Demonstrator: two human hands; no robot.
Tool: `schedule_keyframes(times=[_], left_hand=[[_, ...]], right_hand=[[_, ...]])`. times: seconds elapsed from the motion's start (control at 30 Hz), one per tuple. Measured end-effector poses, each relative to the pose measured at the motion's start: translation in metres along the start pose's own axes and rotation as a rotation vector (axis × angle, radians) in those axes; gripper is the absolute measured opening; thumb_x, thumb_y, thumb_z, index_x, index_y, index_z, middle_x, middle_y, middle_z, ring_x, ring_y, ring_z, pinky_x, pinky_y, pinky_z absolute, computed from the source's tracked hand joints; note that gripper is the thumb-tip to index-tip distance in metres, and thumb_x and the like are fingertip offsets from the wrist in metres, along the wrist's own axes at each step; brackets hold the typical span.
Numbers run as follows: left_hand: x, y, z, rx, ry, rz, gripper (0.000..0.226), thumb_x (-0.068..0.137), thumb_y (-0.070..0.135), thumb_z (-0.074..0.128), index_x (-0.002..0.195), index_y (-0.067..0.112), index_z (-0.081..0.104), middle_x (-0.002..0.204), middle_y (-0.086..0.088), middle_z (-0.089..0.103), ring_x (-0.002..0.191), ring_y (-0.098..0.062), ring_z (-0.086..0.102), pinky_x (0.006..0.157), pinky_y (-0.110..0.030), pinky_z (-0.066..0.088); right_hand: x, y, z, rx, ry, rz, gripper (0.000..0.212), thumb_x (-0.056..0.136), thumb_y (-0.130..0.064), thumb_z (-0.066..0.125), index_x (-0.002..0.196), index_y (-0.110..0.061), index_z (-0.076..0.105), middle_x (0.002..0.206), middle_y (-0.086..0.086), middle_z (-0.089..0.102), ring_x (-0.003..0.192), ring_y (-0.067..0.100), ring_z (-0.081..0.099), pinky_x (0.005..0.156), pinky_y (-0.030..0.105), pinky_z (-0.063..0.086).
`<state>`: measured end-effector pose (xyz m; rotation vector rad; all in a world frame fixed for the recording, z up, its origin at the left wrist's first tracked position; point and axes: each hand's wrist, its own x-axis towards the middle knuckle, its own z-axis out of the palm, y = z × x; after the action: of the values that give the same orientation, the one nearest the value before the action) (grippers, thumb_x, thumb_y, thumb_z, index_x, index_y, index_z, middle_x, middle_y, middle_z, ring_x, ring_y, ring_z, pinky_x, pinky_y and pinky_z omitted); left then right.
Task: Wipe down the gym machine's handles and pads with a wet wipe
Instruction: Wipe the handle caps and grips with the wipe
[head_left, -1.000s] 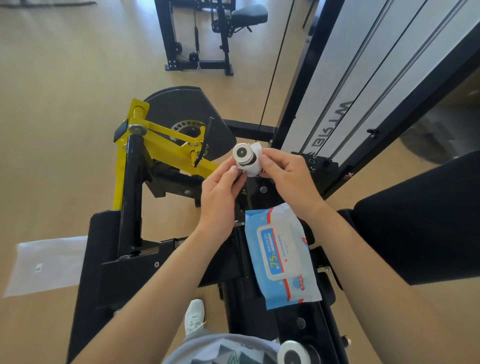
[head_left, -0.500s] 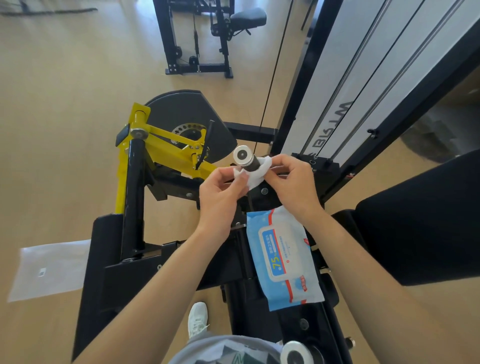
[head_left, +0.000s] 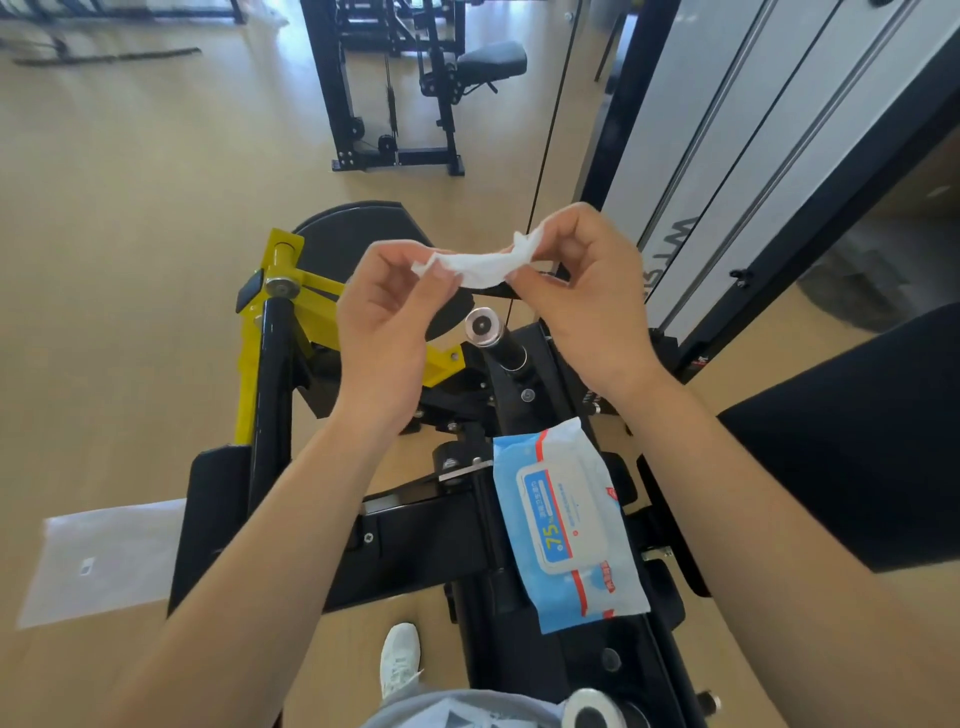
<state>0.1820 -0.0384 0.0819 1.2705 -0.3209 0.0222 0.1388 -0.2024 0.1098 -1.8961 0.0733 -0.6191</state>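
A crumpled white wet wipe (head_left: 485, 265) is stretched between both hands above the machine. My left hand (head_left: 387, 322) pinches its left end and my right hand (head_left: 587, 296) pinches its right end. Just below the wipe, the black handle with a chrome end cap (head_left: 482, 326) stands bare, touched by neither hand. A second chrome-capped handle (head_left: 592, 711) shows at the bottom edge. The black and yellow gym machine (head_left: 270, 364) fills the middle. A black pad (head_left: 841, 441) lies at the right.
A blue and white wet wipe pack (head_left: 566, 525) lies on the machine's black frame below my right hand. A white sheet (head_left: 98, 561) lies on the wooden floor at left. Another black machine (head_left: 415, 88) stands farther back. A grey weight-stack tower (head_left: 753, 145) rises at right.
Both hands lifted the wipe off the chrome-capped handle and pulled it out between them. The handle is now uncovered.
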Motion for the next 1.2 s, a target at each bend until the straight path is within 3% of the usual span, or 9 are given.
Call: schedule_keyframes(times=[0.07, 0.17, 0.4, 0.53, 0.63, 0.7, 0.9, 1.07, 1.2], left_hand=[[0.003, -0.014, -0.001, 0.068, -0.022, -0.043, 0.010, 0.097, 0.010, 0.068, 0.106, 0.009, 0.064, 0.104, -0.013, 0.067, 0.102, -0.026, 0.067, 0.093, -0.043, 0.056], [-0.009, -0.034, -0.002, 0.054, -0.071, -0.139, 0.012, 0.101, 0.007, 0.061, 0.112, 0.008, 0.066, 0.104, -0.004, 0.069, 0.100, -0.020, 0.066, 0.089, -0.037, 0.055], [-0.035, -0.067, 0.001, 0.037, -0.107, -0.344, 0.029, 0.108, 0.015, 0.048, 0.131, 0.014, 0.065, 0.126, -0.004, 0.070, 0.125, -0.020, 0.063, 0.107, -0.040, 0.052], [-0.032, -0.074, 0.008, 0.072, -0.180, -0.482, 0.027, 0.109, 0.013, 0.044, 0.122, 0.018, 0.068, 0.124, -0.010, 0.071, 0.122, -0.020, 0.065, 0.112, -0.045, 0.048], [-0.032, -0.076, 0.010, 0.125, -0.143, -0.453, 0.026, 0.108, 0.011, 0.049, 0.125, 0.009, 0.069, 0.116, -0.006, 0.074, 0.118, -0.019, 0.067, 0.109, -0.047, 0.051], [-0.032, -0.072, 0.007, 0.137, -0.071, -0.384, 0.024, 0.106, 0.010, 0.053, 0.121, 0.007, 0.071, 0.112, -0.004, 0.074, 0.114, -0.018, 0.068, 0.105, -0.048, 0.053], [-0.033, -0.048, 0.006, -0.099, 0.088, -0.271, 0.018, 0.101, 0.011, 0.057, 0.099, 0.018, 0.074, 0.105, -0.003, 0.074, 0.105, -0.019, 0.068, 0.093, -0.041, 0.058], [-0.038, -0.064, 0.010, -0.027, 0.030, -0.435, 0.017, 0.105, 0.012, 0.054, 0.105, 0.013, 0.071, 0.115, -0.011, 0.070, 0.114, -0.026, 0.067, 0.097, -0.039, 0.058], [-0.042, -0.059, 0.011, 0.009, 0.034, -0.411, 0.014, 0.104, 0.015, 0.058, 0.106, 0.015, 0.072, 0.113, -0.009, 0.072, 0.115, -0.026, 0.068, 0.098, -0.040, 0.058]], right_hand=[[-0.001, 0.012, 0.002, -0.044, -0.031, 0.023, 0.035, 0.087, 0.000, 0.075, 0.117, -0.010, 0.059, 0.101, -0.004, 0.069, 0.099, 0.007, 0.070, 0.084, 0.019, 0.057], [-0.013, 0.037, 0.001, -0.141, -0.135, 0.056, 0.047, 0.093, -0.006, 0.070, 0.137, -0.019, 0.058, 0.112, -0.002, 0.071, 0.105, 0.004, 0.066, 0.090, 0.012, 0.052], [-0.045, 0.077, -0.001, -0.268, -0.166, 0.139, 0.023, 0.099, -0.016, 0.065, 0.121, -0.014, 0.071, 0.108, -0.009, 0.065, 0.099, 0.000, 0.062, 0.083, 0.004, 0.047], [-0.041, 0.091, -0.003, -0.326, -0.195, 0.244, 0.022, 0.101, -0.019, 0.062, 0.119, -0.013, 0.073, 0.102, -0.002, 0.068, 0.093, 0.004, 0.062, 0.076, 0.005, 0.047], [-0.039, 0.089, -0.004, -0.337, -0.208, 0.244, 0.023, 0.101, -0.020, 0.063, 0.120, -0.016, 0.074, 0.103, -0.003, 0.070, 0.096, 0.007, 0.064, 0.082, 0.013, 0.051], [-0.036, 0.078, -0.005, -0.288, -0.201, 0.193, 0.023, 0.100, -0.021, 0.064, 0.121, -0.019, 0.073, 0.106, -0.007, 0.071, 0.099, 0.005, 0.064, 0.085, 0.010, 0.051], [-0.033, 0.049, -0.003, -0.163, -0.161, 0.046, 0.022, 0.099, -0.018, 0.066, 0.120, -0.018, 0.073, 0.115, -0.001, 0.074, 0.107, 0.004, 0.066, 0.087, 0.010, 0.051], [-0.038, 0.075, -0.002, -0.264, -0.173, 0.180, 0.020, 0.100, -0.024, 0.065, 0.117, -0.017, 0.073, 0.108, -0.005, 0.074, 0.102, 0.003, 0.067, 0.086, 0.017, 0.056], [-0.038, 0.071, -0.002, -0.266, -0.175, 0.203, 0.018, 0.099, -0.025, 0.066, 0.115, -0.019, 0.073, 0.106, -0.009, 0.073, 0.100, 0.002, 0.066, 0.081, 0.009, 0.050]])
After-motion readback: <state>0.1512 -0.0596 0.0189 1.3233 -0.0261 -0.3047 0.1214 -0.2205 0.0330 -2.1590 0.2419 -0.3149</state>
